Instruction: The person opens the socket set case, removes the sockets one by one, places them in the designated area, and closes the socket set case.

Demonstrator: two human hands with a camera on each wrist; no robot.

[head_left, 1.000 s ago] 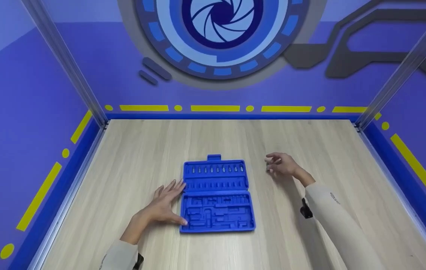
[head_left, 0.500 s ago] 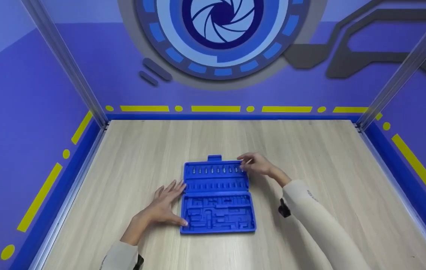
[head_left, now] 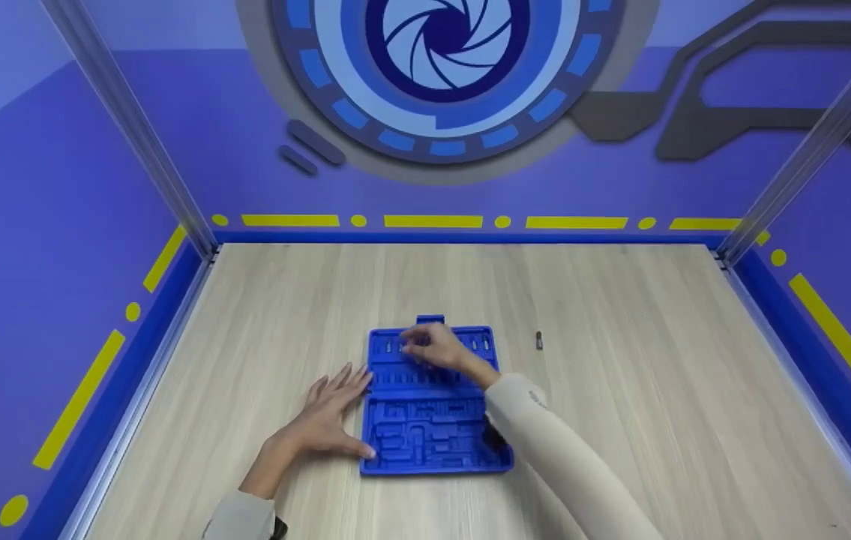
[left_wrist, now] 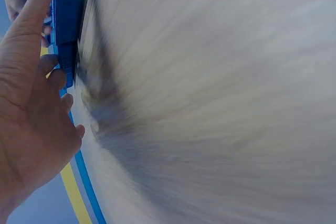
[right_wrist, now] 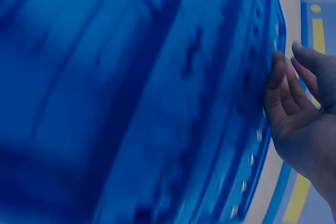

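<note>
An open blue bit case (head_left: 436, 469) lies on the table, with a row of small metal screwdriver bits (head_left: 486, 343) in its far half. My left hand (head_left: 328, 420) rests against the case's left side, fingers spread and thumb on the near corner; the left wrist view shows the thumb (left_wrist: 39, 3) along the case edge. Over the bit row hovers my right hand (head_left: 436, 346), hiding the middle bits. Its fingers are bent, with a gap between thumb and index finger, and no bit shows between them. One loose bit (head_left: 539, 340) stands on the table right of the case.
The wooden table (head_left: 620, 300) is bounded by blue-purple walls with yellow marks (head_left: 432, 221) and metal corner posts (head_left: 170, 180). Molded recesses (head_left: 425, 435) fill the near half of the case. My right sleeve (head_left: 552, 442) crosses its right edge.
My right hand has left the loose bit on the table and moved left across the case's far half to the left part of the bit row. The left hand has stayed in place.
</note>
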